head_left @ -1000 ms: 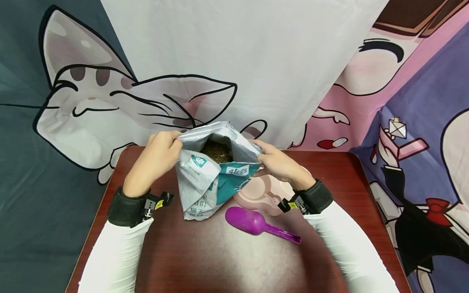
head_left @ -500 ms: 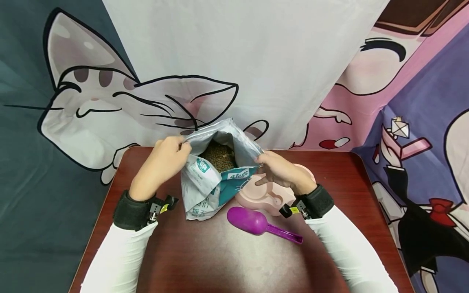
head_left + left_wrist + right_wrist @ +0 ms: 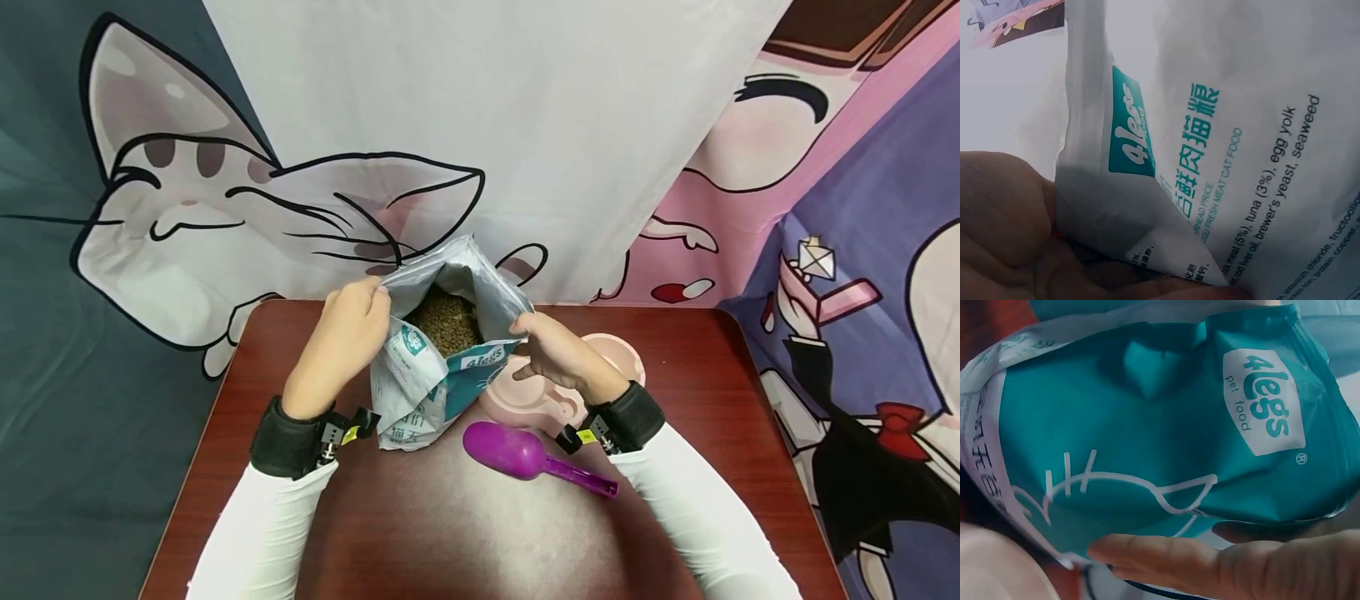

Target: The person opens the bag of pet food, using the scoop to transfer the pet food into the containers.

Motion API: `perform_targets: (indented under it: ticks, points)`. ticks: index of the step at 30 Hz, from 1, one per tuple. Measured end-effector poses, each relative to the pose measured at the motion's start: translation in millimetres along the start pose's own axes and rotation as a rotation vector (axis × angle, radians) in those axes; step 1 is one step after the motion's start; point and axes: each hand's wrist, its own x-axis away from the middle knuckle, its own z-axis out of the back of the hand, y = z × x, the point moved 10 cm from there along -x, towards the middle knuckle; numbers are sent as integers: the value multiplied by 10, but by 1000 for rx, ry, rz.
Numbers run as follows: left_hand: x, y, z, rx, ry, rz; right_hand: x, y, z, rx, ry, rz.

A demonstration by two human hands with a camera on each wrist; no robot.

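Observation:
A silver and teal cat food bag (image 3: 408, 375) stands on the table with its mouth open upward. Brown kibble (image 3: 444, 323) shows inside it. My left hand (image 3: 343, 342) grips the bag's top edge on the left. On the right, my right hand (image 3: 558, 354) pinches the opposite edge by the rim, with some fingers stretched along the outside. The left wrist view has the bag's printed white side (image 3: 1260, 181) beside the palm. In the right wrist view the teal front (image 3: 1110, 425) lies above straight fingers (image 3: 1166, 556).
A purple scoop (image 3: 517, 452) lies in front of the bag, handle toward the right. Behind my right wrist sits a pale pink double bowl (image 3: 621, 358), partly hidden. The brown table (image 3: 697, 375) meets a cartoon-printed cloth (image 3: 570, 125) at the back.
My left hand has shifted right, and the bag's left edge with it. My right hand has come slightly lower and left. The scoop and the bowl stay where they were.

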Motion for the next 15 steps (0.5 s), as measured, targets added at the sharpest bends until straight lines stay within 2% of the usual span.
perform_targets:
  ticks: [4,7,10,15]
  points:
    - [9,9,7,-2,-13,4,1,57,-11,-55,-38,-15]
    - [10,28,27,-13,-11,3,2,47,-65,-105,-92,10]
    - [11,69,71,-39,13,-10,-14,49,-116,-148,-130,28]
    - [16,115,155,-108,48,-23,-59,106,-187,-182,-149,25]
